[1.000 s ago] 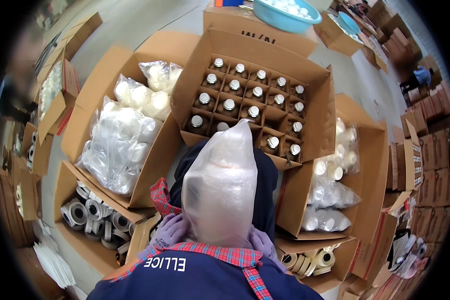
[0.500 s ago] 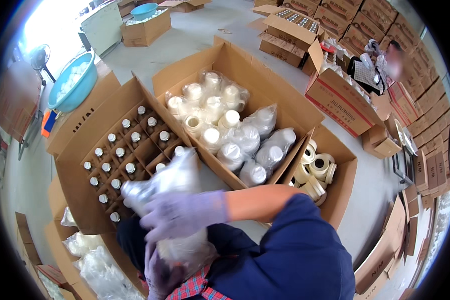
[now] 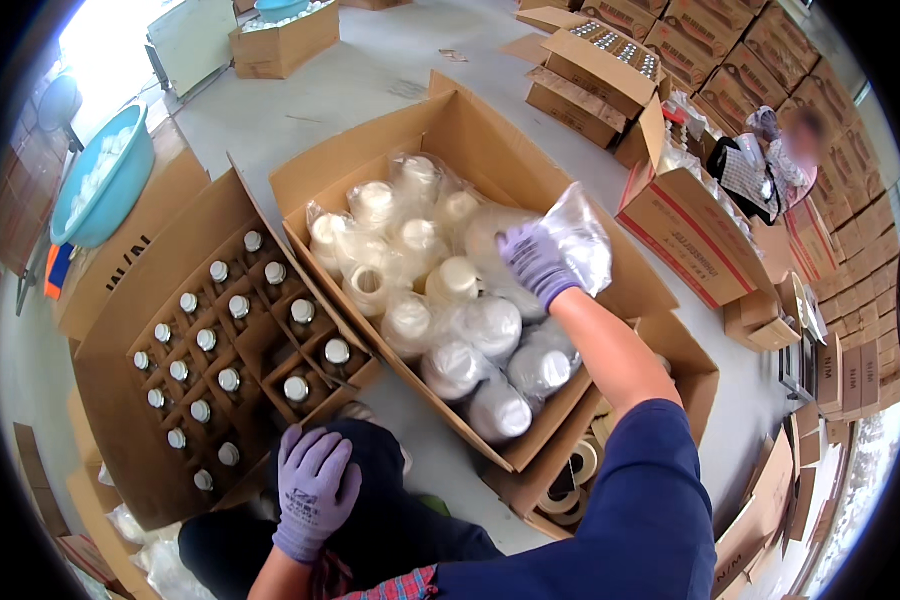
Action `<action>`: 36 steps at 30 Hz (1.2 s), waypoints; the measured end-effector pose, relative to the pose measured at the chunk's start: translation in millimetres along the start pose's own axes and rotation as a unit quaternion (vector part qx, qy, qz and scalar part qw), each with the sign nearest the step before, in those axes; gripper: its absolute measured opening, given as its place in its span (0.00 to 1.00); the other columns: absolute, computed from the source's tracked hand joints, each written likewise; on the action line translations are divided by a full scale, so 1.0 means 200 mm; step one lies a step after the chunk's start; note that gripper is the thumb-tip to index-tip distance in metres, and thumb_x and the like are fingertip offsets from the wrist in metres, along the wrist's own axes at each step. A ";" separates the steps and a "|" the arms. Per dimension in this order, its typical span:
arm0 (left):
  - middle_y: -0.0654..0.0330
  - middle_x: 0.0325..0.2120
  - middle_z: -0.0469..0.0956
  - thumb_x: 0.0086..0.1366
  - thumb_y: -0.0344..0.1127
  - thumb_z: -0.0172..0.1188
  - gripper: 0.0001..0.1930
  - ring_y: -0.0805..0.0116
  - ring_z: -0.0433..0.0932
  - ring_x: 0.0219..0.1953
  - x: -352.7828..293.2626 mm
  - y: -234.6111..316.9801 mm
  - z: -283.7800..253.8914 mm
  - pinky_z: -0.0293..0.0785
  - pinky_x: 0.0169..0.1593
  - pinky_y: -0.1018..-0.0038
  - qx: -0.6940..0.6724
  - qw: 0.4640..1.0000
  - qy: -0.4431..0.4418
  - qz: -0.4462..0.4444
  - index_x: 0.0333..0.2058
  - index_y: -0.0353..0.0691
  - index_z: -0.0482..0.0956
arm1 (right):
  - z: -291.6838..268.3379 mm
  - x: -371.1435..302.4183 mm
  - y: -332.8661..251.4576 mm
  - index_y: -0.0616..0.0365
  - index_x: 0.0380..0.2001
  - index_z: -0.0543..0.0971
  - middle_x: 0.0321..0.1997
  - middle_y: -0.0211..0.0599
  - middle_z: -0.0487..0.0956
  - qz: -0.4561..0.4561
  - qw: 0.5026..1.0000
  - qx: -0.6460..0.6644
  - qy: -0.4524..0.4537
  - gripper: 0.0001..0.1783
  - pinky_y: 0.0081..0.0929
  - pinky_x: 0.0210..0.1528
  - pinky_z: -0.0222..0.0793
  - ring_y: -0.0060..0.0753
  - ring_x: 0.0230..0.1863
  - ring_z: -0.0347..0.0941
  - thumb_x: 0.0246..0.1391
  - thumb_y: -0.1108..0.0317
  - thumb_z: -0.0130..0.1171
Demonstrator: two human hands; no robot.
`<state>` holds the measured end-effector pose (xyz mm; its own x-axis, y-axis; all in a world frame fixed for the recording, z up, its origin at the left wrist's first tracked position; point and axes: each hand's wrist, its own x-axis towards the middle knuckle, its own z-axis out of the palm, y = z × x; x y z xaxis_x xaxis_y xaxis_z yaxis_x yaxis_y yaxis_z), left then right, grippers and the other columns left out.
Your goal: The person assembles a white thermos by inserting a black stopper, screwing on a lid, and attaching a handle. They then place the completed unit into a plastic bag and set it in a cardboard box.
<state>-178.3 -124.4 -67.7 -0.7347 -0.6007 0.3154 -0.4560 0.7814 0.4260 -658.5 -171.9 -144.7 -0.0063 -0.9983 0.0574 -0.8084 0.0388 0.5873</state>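
Note:
My right hand [image 3: 540,262], in a lavender glove, reaches into the large middle carton [image 3: 510,140]. Its fingers are closed on a clear plastic bag [image 3: 582,240], whose loose end stands up to the right; what the bag contains is mostly hidden. Around it in the carton lie several white plastic containers [image 3: 500,410] in clear bags. My left hand [image 3: 310,490], gloved alike, lies on my dark trouser leg, fingers stretched out and holding nothing. Close to it on the left is a divided carton [image 3: 195,300] with several silver-capped bottles [image 3: 229,379] in its cells.
A smaller carton of cream rings [image 3: 582,462] adjoins the middle carton at right. More bagged items [image 3: 175,565] lie at lower left. A blue basin [image 3: 105,175] stands at far left. Cartons are stacked at the back right, near another person [image 3: 795,160].
My right hand has gone from my lap, where both hands were at a bagged item, out into the middle carton. My left hand has come to lie on my leg. The view has shifted.

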 end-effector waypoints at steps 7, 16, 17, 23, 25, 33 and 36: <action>0.55 0.34 0.82 0.44 0.24 0.62 0.14 0.54 0.82 0.39 0.04 -0.11 0.04 0.75 0.52 0.54 -0.025 0.997 0.046 -0.062 0.34 0.39 0.80 | 0.73 0.60 -0.43 0.46 0.39 0.85 0.37 0.30 0.86 0.025 0.965 0.164 -0.204 0.14 0.41 0.42 0.76 0.41 0.39 0.82 0.60 0.55 0.53; 0.53 0.37 0.83 0.57 0.30 0.61 0.11 0.54 0.83 0.39 0.10 -0.19 0.01 0.77 0.51 0.54 -0.055 0.997 0.014 -0.061 0.39 0.36 0.82 | 0.71 0.77 -0.42 0.54 0.56 0.77 0.61 0.44 0.76 -0.037 0.912 0.231 -0.336 0.31 0.42 0.59 0.70 0.44 0.60 0.74 0.53 0.48 0.62; 0.52 0.38 0.83 0.55 0.29 0.61 0.11 0.52 0.83 0.40 0.08 -0.18 0.01 0.76 0.53 0.51 -0.060 0.994 0.019 -0.084 0.39 0.37 0.83 | 0.54 0.75 -0.38 0.52 0.57 0.77 0.62 0.44 0.75 0.017 0.919 0.331 -0.213 0.29 0.42 0.62 0.69 0.45 0.61 0.74 0.55 0.50 0.60; 0.56 0.33 0.82 0.46 0.27 0.60 0.12 0.55 0.82 0.36 0.15 -0.11 0.08 0.76 0.51 0.54 -0.026 0.997 0.031 -0.064 0.33 0.39 0.81 | 0.35 0.33 -0.33 0.54 0.49 0.83 0.54 0.48 0.82 0.195 0.845 0.271 -0.417 0.21 0.39 0.62 0.71 0.49 0.56 0.78 0.58 0.56 0.56; 0.55 0.34 0.82 0.47 0.27 0.61 0.13 0.54 0.82 0.37 0.15 -0.11 0.07 0.76 0.52 0.54 -0.048 0.997 0.013 -0.054 0.35 0.38 0.81 | 0.75 0.17 -0.40 0.49 0.51 0.82 0.55 0.45 0.82 0.151 0.849 0.314 -0.398 0.23 0.43 0.57 0.74 0.50 0.56 0.79 0.52 0.56 0.59; 0.58 0.36 0.84 0.52 0.31 0.68 0.11 0.59 0.83 0.39 0.06 -0.12 0.03 0.78 0.53 0.59 -0.056 0.994 0.093 -0.007 0.37 0.42 0.84 | 1.11 0.04 -0.26 0.61 0.59 0.75 0.54 0.50 0.81 0.066 0.919 0.368 -0.124 0.31 0.40 0.60 0.72 0.46 0.57 0.77 0.49 0.68 0.63; 0.57 0.37 0.84 0.52 0.30 0.68 0.12 0.58 0.83 0.40 -0.15 -0.16 0.01 0.77 0.54 0.59 -0.038 0.991 0.123 -0.040 0.38 0.42 0.83 | 0.18 0.04 -0.09 0.63 0.45 0.83 0.44 0.48 0.85 0.219 0.782 0.561 -0.158 0.22 0.40 0.48 0.75 0.43 0.46 0.82 0.48 0.62 0.70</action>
<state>-143.0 -130.7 -93.2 -0.5491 -0.6910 0.4702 -0.4625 0.7198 0.5177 -666.5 -181.4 -184.2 -0.4288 -0.8674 -0.2523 -0.6945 0.4952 -0.5220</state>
